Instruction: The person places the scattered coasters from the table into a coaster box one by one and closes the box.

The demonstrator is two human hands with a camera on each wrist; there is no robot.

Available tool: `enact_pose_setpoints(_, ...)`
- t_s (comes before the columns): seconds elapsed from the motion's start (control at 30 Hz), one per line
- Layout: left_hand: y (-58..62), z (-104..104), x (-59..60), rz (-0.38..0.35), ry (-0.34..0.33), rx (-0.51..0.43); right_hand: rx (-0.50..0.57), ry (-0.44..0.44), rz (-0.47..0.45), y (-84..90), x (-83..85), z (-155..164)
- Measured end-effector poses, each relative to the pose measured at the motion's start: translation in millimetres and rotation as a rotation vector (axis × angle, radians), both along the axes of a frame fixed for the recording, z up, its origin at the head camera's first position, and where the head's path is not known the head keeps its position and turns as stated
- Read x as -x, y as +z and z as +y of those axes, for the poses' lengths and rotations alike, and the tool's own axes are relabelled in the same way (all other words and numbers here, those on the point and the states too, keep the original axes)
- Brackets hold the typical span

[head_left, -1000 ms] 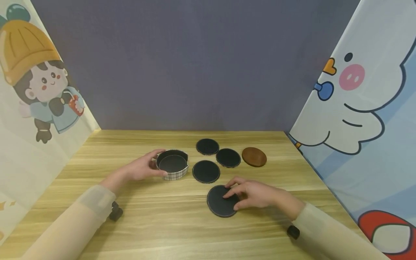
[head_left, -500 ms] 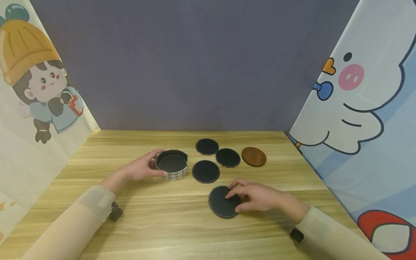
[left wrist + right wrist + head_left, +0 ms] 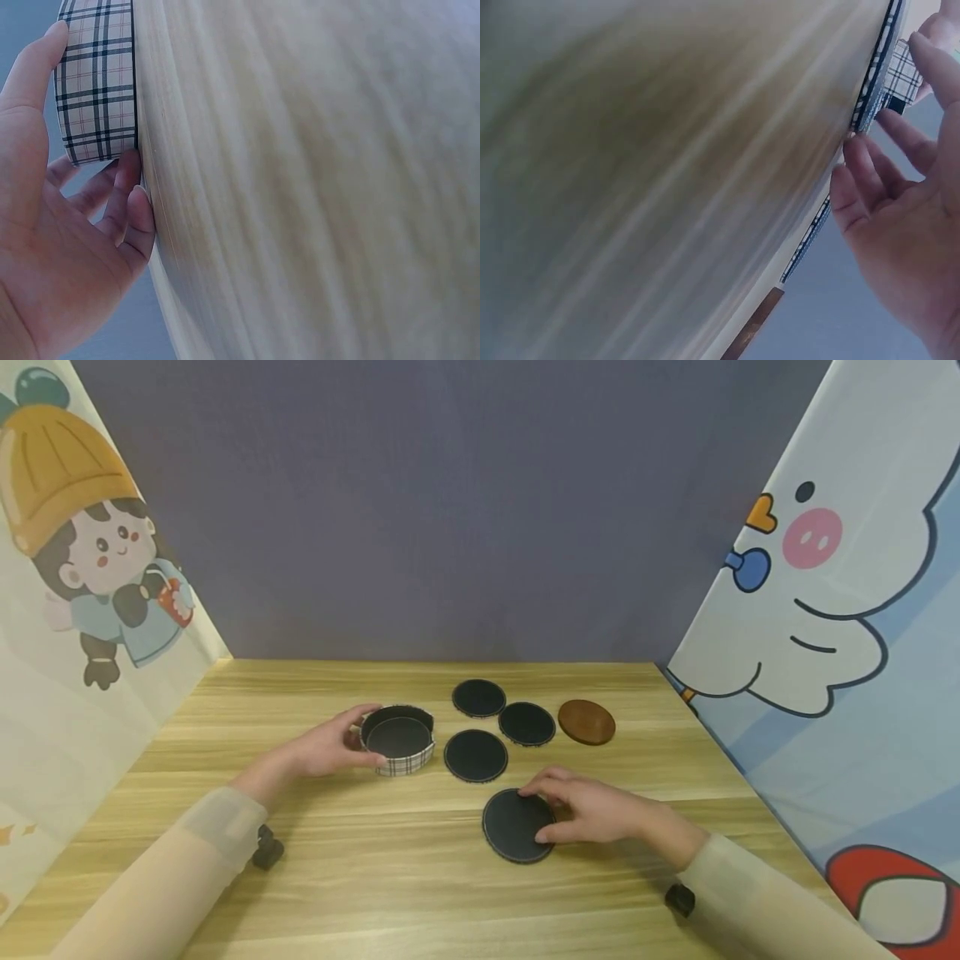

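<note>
My left hand holds the round plaid coaster holder from its left side. In the left wrist view, the thumb lies along the plaid wall and the fingers curl round the other side. The holder stands upright with its black inside facing up. My right hand has its thumb and fingers curled at the right edge of the nearest black coaster, which lies flat. In the right wrist view, fingertips sit right at that coaster's patterned edge.
Three more black coasters lie flat beyond my right hand. A brown disc is to their right. A grey panel rises behind the wooden table, with cartoon-printed panels at both sides.
The nearest coaster has slid slightly right with my right hand. The right index finger has drawn back from the coaster's top toward its far edge. The left hand has stayed put.
</note>
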State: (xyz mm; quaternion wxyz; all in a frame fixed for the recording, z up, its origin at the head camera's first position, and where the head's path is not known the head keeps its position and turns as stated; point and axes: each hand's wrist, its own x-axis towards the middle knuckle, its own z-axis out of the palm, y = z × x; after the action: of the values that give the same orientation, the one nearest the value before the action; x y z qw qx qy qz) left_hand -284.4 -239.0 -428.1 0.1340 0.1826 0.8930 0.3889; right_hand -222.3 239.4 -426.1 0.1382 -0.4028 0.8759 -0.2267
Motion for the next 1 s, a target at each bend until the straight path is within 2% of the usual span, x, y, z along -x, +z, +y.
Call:
enact_pose_setpoints(0.27, 0.0, 0, 0.7, 0.006, 0.001, -0.001, -0.072, -0.022, 0.05, -1.9, 2.6, -6)
enact_pose_setpoints(0.57, -1.1, -1, 0.9, -0.002, -0.006, -0.013, -0.115, 0.015, 0.083, -5.5, 4.5, -18)
enact_pose_setpoints(1.0, -0.7, 0, 0.7, -0.004, -0.007, -0.022, -0.157, 0.01, 0.074, -3.4, 2.9, -25)
